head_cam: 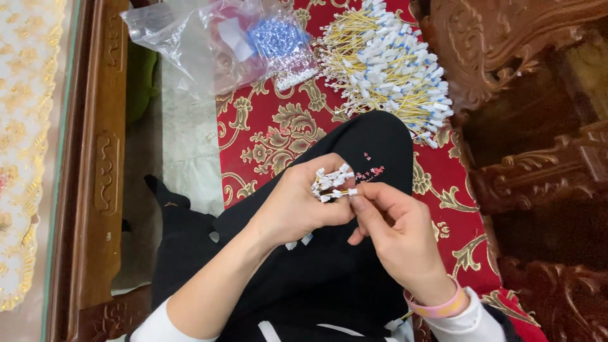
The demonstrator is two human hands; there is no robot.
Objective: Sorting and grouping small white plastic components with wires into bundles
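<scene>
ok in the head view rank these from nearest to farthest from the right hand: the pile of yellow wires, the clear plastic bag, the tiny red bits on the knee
1. Tiny red bits: on the black trouser knee, just above the right hand.
2. Pile of yellow wires: farther up on the red patterned cushion, slightly right.
3. Clear plastic bag: farthest, up and to the left at the cushion's top edge.

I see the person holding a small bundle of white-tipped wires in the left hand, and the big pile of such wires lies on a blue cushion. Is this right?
Not quite: the head view shows the cushion is red with gold patterns, not blue. The left hand does hold the small bundle of white-tipped wires, and the big pile lies on that cushion.
</scene>
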